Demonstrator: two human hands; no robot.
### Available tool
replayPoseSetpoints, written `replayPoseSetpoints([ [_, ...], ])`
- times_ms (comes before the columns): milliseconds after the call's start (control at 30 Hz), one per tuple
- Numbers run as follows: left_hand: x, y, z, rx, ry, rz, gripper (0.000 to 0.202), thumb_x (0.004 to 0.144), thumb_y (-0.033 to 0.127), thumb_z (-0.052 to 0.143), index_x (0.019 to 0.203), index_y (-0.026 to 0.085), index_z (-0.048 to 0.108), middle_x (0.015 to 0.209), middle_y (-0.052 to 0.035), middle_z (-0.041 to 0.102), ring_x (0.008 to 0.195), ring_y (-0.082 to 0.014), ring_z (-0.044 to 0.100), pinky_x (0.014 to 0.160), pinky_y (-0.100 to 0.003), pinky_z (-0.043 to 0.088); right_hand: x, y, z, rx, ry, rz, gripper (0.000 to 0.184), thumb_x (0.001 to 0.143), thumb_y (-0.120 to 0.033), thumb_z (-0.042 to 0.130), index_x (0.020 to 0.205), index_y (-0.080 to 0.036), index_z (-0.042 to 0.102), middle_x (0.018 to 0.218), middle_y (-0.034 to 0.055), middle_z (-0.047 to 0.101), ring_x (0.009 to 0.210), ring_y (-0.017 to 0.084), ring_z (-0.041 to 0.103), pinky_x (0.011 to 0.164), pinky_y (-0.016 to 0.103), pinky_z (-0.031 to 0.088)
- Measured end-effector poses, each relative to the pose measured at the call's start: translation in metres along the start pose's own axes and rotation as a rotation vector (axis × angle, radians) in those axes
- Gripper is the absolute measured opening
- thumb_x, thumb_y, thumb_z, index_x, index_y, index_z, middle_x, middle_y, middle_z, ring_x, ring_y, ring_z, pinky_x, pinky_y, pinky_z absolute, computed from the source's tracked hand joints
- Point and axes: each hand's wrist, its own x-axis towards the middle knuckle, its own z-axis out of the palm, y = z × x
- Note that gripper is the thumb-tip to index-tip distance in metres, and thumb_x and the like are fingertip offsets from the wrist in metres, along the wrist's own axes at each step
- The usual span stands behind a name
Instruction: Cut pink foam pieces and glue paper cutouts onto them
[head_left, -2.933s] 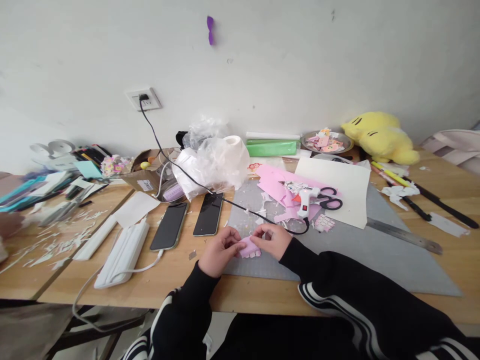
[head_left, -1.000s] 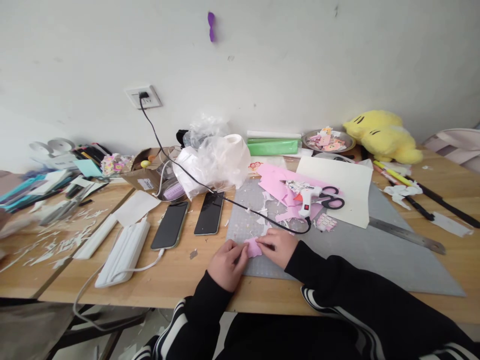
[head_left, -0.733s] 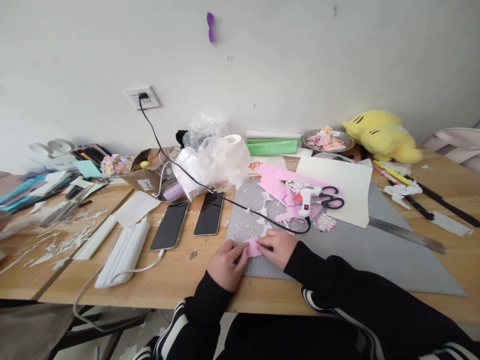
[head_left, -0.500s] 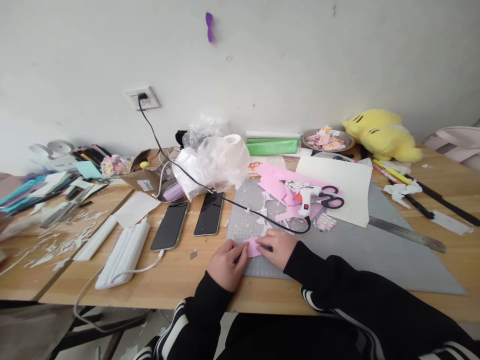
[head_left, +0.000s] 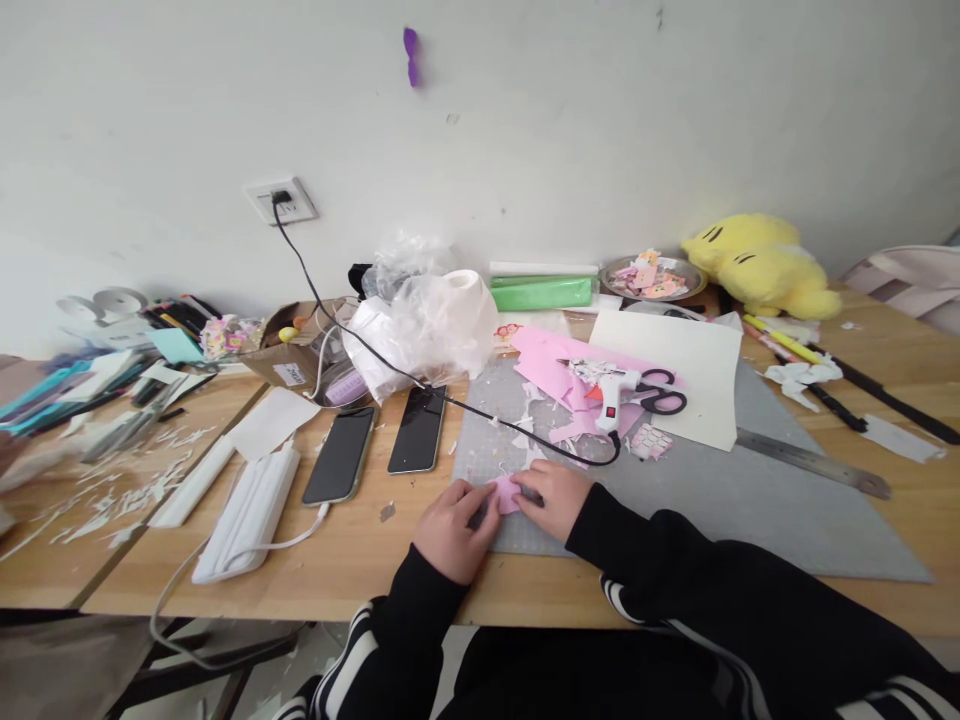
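A small piece of pink paper [head_left: 508,494] lies between my hands, low over the front edge of the grey cutting mat [head_left: 712,520]. My left hand [head_left: 459,528] pinches its left side between thumb and forefinger. On the other side, my right hand [head_left: 553,497] has its thumb and fingertips closed on the right edge. Beyond my hands rests a white glue gun [head_left: 616,396] with a black cord. Black-handled scissors [head_left: 663,392] lie beside it, on larger pink paper sheets [head_left: 541,366] and scraps.
Two phones [head_left: 341,455] and a white power strip [head_left: 246,515] lie to the left. A steel ruler [head_left: 814,464] crosses the mat at right. At the back stand a tissue roll [head_left: 471,310], a metal dish [head_left: 697,278] of cutouts and a yellow plush toy [head_left: 761,265].
My fingers have shifted only slightly on the pink paper, which both hands still hold. The camera view has moved a little; the things on the table stay in place.
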Motion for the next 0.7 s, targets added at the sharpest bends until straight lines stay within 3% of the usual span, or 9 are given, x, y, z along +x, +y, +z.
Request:
replayPoseSetpoints([
  [433, -0.0009, 0.0005, 0.0008, 0.063, 0.034, 0.034, 0.029, 0.075, 0.03, 0.045, 0.092, 0.016, 0.064, 0.064, -0.0036, 0.055, 0.055, -0.0109, 0.053, 0.053, -0.021, 0.044, 0.0, -0.0023, -0.0004, -0.05, -0.049, 0.021, 0.027, 0.076, -0.025, 0.045, 0.096, -0.014, 0.061, 0.08, 0.0086, 0.058, 0.072, 0.015, 0.054, 0.066, 0.025, 0.04],
  [700, -0.0016, 0.0007, -0.002, -0.02, 0.032, 0.087, 0.026, 0.077, 0.026, 0.043, 0.079, 0.017, 0.067, 0.06, -0.0028, 0.054, 0.051, -0.009, 0.051, 0.052, -0.019, 0.042, -0.0014, -0.0009, 0.0009, -0.045, -0.008, -0.027, 0.025, 0.078, -0.023, 0.043, 0.092, -0.013, 0.062, 0.078, 0.0086, 0.058, 0.072, 0.015, 0.054, 0.066, 0.024, 0.04],
])
